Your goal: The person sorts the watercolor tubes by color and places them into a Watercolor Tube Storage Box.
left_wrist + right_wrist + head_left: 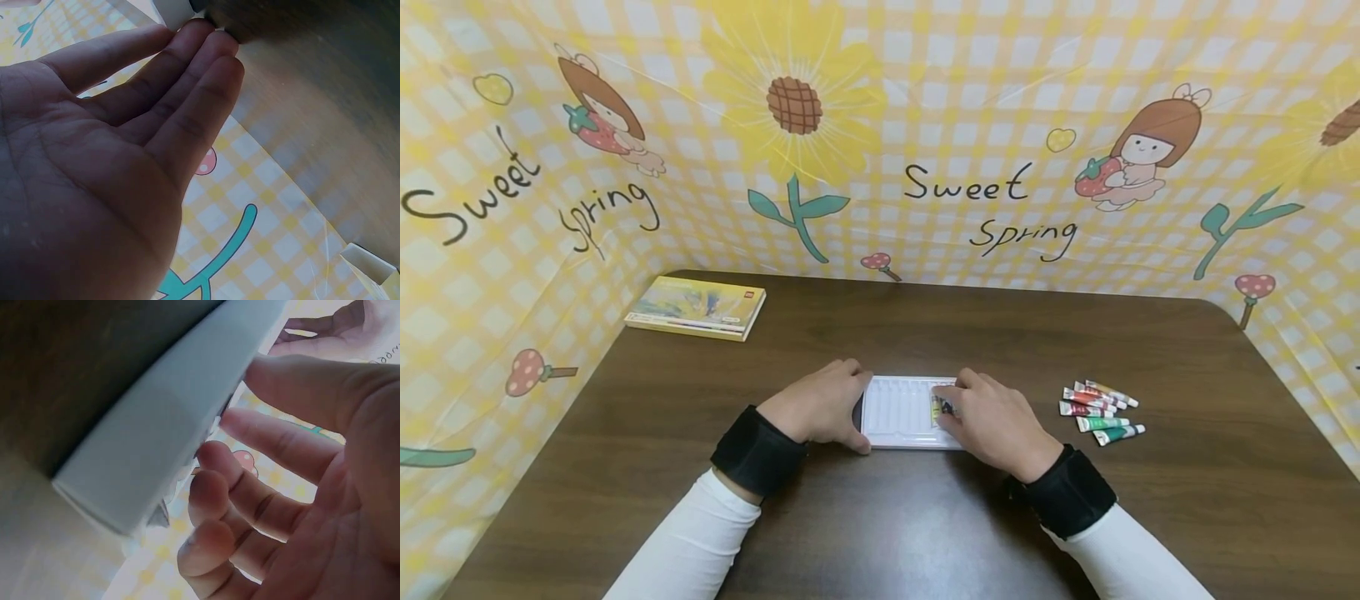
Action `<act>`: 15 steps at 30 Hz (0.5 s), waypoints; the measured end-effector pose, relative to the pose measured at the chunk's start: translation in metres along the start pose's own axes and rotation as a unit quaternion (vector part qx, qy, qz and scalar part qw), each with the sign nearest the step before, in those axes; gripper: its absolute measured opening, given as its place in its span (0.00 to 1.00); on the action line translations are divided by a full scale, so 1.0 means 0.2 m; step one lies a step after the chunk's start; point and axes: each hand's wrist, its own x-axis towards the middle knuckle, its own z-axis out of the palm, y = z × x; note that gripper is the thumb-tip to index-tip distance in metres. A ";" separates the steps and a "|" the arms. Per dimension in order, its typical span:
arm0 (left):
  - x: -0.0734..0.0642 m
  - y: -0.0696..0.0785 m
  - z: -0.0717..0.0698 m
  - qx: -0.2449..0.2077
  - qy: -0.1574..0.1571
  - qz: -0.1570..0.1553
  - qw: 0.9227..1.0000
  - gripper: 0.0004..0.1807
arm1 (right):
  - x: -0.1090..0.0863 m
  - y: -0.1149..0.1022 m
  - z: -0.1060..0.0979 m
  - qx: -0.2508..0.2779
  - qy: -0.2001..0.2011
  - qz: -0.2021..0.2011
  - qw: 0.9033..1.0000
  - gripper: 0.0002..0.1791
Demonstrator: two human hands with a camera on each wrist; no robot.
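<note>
A white plastic tray [895, 410] with ribbed slots lies on the table in front of me. My left hand [822, 406] holds its left end, thumb at the near corner and fingers at the far corner. In the left wrist view, the fingertips of the left hand [187, 94] meet the tray's white edge. Over the tray's right part, my right hand [996, 417] pinches a small paint tube [936, 410] with a yellow and dark label, partly hidden by the fingers. The right wrist view shows the tray's side wall [150, 419] beside the right hand [281, 475], and a silvery tube end [159, 515] at its rim.
Several small paint tubes [1093, 410] in red, orange and green lie to the right of the tray. A yellow box [696, 307] with a picture on it sits at the back left of the brown table [880, 525]. Yellow checked cloth [940, 108] surrounds the table.
</note>
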 end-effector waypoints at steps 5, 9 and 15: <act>0.00 0.00 0.00 -0.002 0.000 -0.001 1.000 0.52 | -0.01 0.09 -0.05 0.044 -0.007 0.007 0.999 0.22; 0.00 0.00 0.00 -0.003 -0.001 -0.003 1.000 0.52 | -0.02 0.21 -0.12 0.067 -0.007 0.026 0.997 0.20; 0.00 0.00 0.00 -0.006 -0.003 -0.006 1.000 0.52 | -0.05 0.46 -0.20 0.105 -0.059 0.072 0.990 0.21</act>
